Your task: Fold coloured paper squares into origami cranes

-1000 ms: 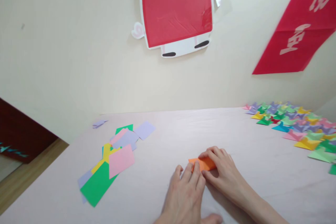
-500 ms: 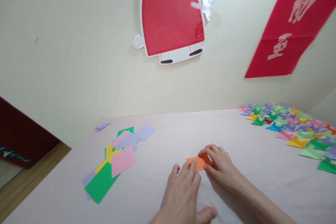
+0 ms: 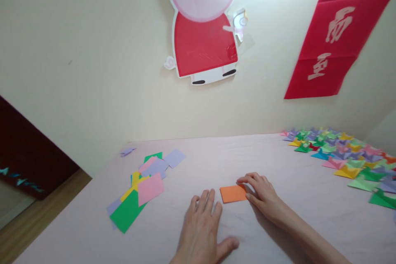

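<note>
Two hands point(image 3: 201, 225), the right point(image 3: 261, 192) on orange paper point(image 3: 233, 194), banner characters point(image 3: 340, 24) illegible

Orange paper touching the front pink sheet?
Apart. The head view shows a wide stretch of pale surface between orange paper and front pink sheet.

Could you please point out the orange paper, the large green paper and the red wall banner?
Orange paper point(image 3: 232, 194), head view: middle of its uncovered face.
Large green paper point(image 3: 128, 211), head view: middle of its visible face.
Red wall banner point(image 3: 333, 48), head view: bare red near the visible middle.
</note>
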The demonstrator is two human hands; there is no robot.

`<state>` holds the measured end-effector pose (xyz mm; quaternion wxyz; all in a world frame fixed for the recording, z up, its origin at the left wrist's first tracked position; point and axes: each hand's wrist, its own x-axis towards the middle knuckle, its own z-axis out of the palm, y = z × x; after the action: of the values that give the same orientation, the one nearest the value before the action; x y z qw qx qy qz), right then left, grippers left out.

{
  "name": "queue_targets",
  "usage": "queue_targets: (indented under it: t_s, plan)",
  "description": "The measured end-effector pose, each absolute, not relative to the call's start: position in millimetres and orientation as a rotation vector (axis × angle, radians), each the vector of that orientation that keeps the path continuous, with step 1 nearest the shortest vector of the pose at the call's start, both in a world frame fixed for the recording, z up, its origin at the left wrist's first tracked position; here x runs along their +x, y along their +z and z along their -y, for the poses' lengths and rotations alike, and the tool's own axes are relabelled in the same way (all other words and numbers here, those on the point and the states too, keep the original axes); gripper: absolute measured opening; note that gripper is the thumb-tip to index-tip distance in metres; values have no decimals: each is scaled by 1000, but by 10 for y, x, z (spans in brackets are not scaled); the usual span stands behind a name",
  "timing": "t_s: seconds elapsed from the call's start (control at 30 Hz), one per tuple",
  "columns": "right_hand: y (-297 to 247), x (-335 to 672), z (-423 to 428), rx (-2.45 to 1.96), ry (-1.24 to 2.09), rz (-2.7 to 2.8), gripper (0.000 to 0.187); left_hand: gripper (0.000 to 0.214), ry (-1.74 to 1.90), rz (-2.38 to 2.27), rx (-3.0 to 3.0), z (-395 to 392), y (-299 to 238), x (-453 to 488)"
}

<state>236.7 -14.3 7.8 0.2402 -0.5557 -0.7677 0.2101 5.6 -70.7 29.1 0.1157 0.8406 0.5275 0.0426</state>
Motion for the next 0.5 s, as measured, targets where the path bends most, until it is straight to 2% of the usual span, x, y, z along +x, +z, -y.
queue_targets:
  t_s: [0.27,0.4,0.5]
  plan:
    - [35,2310,140,-1406,586,2091,25,63,524,-1644,2361,453,117,186]
    - [115,2229,119,-1375,552,2151,21,36,676,-1529,2310,288,99,309]
    - [192,2229,114,-1340,518,2188,16,27,755,-1482,2295,241,115,324]
